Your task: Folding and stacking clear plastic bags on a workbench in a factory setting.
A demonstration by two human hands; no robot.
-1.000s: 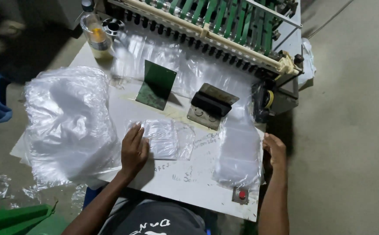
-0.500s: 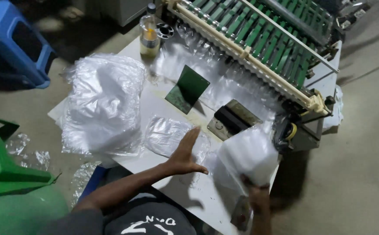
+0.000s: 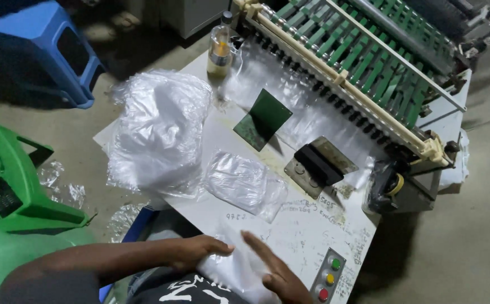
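Grey concrete floor (image 3: 475, 253), blue stool (image 3: 42, 50), dim light
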